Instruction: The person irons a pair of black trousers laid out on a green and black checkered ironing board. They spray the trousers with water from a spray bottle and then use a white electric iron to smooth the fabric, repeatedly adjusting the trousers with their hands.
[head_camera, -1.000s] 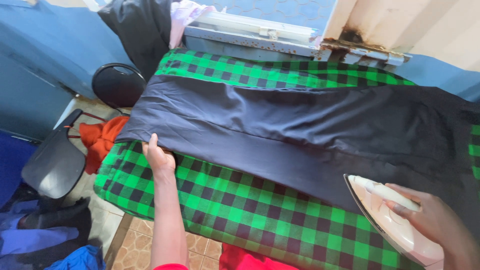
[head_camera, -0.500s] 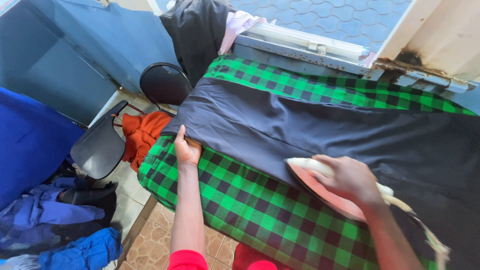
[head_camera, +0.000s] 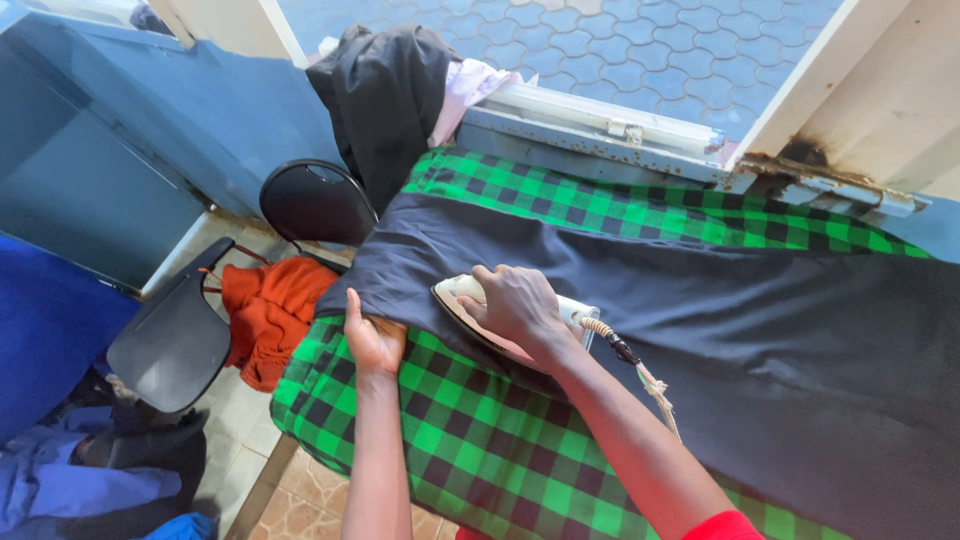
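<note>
Both our hands are working the dark garment (head_camera: 700, 310): our right hand (head_camera: 515, 305), gripping the cream iron (head_camera: 480, 315), is now pressing nearer the hem than a moment ago, while our left hand (head_camera: 372, 340) is pinning the cloth's edge on the green checked board (head_camera: 480, 440).

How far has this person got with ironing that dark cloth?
Done: the dark cloth lies spread flat over the green checked cover. In hand: the right hand presses the iron near the cloth's left end, while the left hand pins the edge there. Left: I cannot tell which parts are pressed; the wide stretch to the right lies away from the iron.
</note>
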